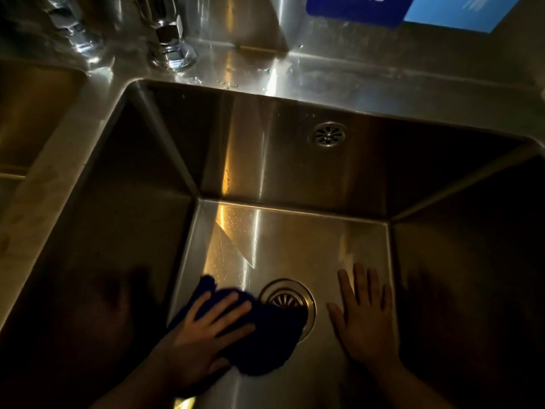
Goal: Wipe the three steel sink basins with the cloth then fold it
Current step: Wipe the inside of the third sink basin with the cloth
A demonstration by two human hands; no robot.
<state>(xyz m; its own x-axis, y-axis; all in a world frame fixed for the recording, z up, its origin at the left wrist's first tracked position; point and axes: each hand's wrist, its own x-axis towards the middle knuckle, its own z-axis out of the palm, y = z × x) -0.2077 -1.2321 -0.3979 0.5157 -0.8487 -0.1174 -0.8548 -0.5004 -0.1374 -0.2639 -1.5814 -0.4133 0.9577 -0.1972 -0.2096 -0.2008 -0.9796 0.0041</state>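
Note:
I look down into a deep steel sink basin (295,237). A dark blue cloth (265,343) lies bunched on the basin floor, covering the left edge of the round drain (287,299). My left hand (203,329) presses flat on the cloth with its fingers spread and straight. My right hand (364,314) rests flat on the bare basin floor to the right of the drain, fingers spread, holding nothing. Part of the cloth is hidden under my left hand.
An overflow grille (327,134) sits high on the back wall. Chrome tap bases (172,45) stand on the wet rear ledge. A second basin (32,113) lies at the left, beyond a steel divider. Blue signs (354,7) hang on the backsplash.

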